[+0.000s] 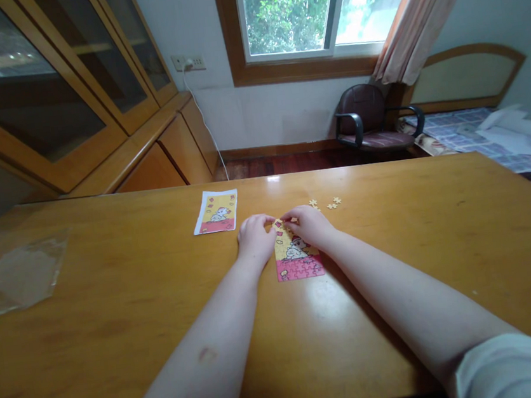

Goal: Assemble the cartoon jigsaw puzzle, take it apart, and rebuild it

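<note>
The puzzle (296, 260) lies flat on the table (157, 339), between and slightly nearer the wearer than the two hands. Its pink bottom edge faces the wearer; its yellow upper part, with a white animal figure, extends up to the fingertips. The left hand (255, 240) is positioned at the puzzle's upper left corner. The right hand (311, 225) is positioned over its upper right part and covers that area from view.

Loose pieces (336, 203) lie beyond the puzzle's upper right, just past the right hand, which partly obstructs the view of the nearest ones. The card (219, 212), printed with a similar picture, lies to the left of the puzzle and farther from the wearer, near the left hand but apart from it. The clear bag (24, 271) lies well to the left of the puzzle. Past the table, the cabinet (136, 137) stands to the far left of the puzzle; the chair (371, 120) stands to its far right, with the bed (466, 128) farther right.

Both hands are palm down, fingers curled, thumbs and fingertips directed at the puzzle's top edge. The fingertips of the two hands are close together there. Whether either hand's fingertips are clamped on a piece cannot be told at this size.
</note>
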A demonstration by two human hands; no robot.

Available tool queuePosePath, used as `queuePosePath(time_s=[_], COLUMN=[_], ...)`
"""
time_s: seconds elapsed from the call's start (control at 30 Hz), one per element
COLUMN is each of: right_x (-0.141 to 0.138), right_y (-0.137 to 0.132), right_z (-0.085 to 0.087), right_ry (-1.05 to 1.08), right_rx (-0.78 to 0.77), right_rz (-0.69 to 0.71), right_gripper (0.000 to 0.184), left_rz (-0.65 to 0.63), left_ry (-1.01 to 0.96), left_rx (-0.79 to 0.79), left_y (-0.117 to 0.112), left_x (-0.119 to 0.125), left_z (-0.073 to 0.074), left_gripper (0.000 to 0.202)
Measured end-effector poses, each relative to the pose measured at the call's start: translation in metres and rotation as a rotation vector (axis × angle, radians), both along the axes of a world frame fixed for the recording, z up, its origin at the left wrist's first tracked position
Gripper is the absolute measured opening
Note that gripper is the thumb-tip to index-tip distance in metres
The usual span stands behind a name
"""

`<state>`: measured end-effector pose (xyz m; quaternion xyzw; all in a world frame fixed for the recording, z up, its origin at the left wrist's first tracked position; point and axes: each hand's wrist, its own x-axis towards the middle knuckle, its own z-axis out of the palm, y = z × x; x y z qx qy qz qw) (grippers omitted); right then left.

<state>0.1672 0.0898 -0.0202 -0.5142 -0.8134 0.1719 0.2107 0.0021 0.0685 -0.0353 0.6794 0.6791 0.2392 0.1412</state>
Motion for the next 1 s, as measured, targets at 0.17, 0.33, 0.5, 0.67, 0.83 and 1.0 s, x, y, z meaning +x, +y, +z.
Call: queuePosePath(time_s=[0.17,0.33,0.5,0.67,0.83,1.0], right_x=[0.0004,-0.0008,-0.0007,0.0032,0.0038,0.0035], right_y=[0.0019,0.0009,0.0002,0.0015,0.0006,-0.0002], right_z=[-0.0016,-0.0014,0.0009,0.0023,0.0015,0.0029], right_ry=[0.004,-0.015,-0.008,-0.022,-0.048,-0.069], right_rx=[-0.02,-0.003,0.001,0.05,0.052,0.07], right_rz=[0.008,0.004,0.008,0.044,0.084,0.081], right_gripper=[0.018,0.017,0.018,0.024,0.025,0.026], left_rz=[-0.004,0.003,0.0,0.007,0.015,0.009], left_ry=[0.001,-0.004,0.003,-0.009,-0.025,-0.025], left_rx=[0.006,-0.006,-0.011,-0.016,-0.018,-0.017], left_y=[-0.0002,-0.0002,-0.0009,-0.0002,-0.0009,-0.0007], left_x=[0.0002,0.0008,0.0009,0.0005,0.001,0.0004], left_z=[-0.0002,0.0009,0.0022,0.0012,0.0029,0.0025], left_gripper=[0.023,0.022,0.022,0.022,0.023,0.023])
